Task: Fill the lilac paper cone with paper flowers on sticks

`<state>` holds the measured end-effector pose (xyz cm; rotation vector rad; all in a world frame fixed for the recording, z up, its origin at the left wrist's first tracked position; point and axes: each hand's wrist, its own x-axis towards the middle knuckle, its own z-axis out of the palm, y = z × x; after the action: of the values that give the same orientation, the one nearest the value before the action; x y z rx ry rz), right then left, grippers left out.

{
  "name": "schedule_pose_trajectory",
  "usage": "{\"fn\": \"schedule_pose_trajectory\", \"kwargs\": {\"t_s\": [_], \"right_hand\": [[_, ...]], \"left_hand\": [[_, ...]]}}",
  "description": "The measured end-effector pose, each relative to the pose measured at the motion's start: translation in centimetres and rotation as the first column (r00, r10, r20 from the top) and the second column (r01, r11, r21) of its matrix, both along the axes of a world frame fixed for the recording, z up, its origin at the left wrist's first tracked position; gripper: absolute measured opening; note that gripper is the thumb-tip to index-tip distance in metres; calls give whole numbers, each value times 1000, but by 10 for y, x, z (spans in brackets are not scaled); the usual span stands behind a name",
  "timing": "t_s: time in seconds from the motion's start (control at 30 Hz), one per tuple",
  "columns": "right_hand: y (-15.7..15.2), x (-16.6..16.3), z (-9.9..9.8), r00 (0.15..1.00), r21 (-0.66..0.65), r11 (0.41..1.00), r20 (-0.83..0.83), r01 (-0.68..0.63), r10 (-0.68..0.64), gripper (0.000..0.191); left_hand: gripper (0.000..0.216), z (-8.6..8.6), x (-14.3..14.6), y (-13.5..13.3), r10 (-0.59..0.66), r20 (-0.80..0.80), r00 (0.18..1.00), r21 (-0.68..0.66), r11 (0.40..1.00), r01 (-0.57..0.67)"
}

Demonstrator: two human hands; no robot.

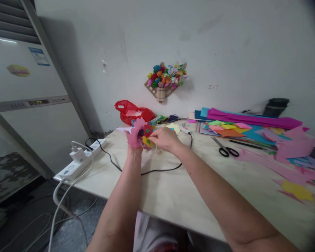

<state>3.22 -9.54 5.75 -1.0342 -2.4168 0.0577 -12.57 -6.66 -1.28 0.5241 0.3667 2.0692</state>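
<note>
In front of me, above the far left part of the table, my left hand [134, 151] holds up a pink scalloped-edge craft piece [133, 137]. Most of that hand's fingers are hidden behind it. A red flower with a green centre [148, 130] and a yellow flower [147, 141] sit on its right side, and its middle looks dark and hollow. My right hand [165, 138] is closed in a pinch at the yellow flower's edge. Behind my right hand lies a pale yellow scalloped piece [174, 128], near a white corded tool [184, 130].
A black cord [160, 170] loops over the table [170, 196]. Scissors [227, 151], a black pencil [245, 144] and pink scraps [267, 164] lie right, below stacked coloured sheets [254, 119]. A red bag [136, 111] stands at the back; a power strip [81, 164] lies along the left edge.
</note>
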Motion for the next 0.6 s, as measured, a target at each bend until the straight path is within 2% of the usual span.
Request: {"fn": "schedule_pose_trajectory", "kwargs": {"t_s": [0.17, 0.3, 0.47, 0.53, 0.6], "right_hand": [[0, -5, -5, 998, -3, 999, 49, 44, -44, 28], [-4, -4, -6, 999, 106, 993, 14, 42, -44, 29], [-2, -1, -5, 996, 367, 927, -26, -75, 91, 39], [3, 1, -4, 989, 413, 902, -27, -123, 147, 42], [9, 3, -4, 978, 406, 896, -27, -178, 207, 43]], "left_hand": [[57, -3, -1, 2, 11, -26, 1000, 11, 1000, -11], [60, -6, -1, 3, 5, -47, 999, 28, 1000, -4], [68, -8, 0, 5, -53, -148, 987, 82, 994, 66], [70, -8, 2, 5, -94, -203, 975, 119, 986, 119], [68, -6, 3, 4, -117, -235, 965, 132, 980, 151]]}}
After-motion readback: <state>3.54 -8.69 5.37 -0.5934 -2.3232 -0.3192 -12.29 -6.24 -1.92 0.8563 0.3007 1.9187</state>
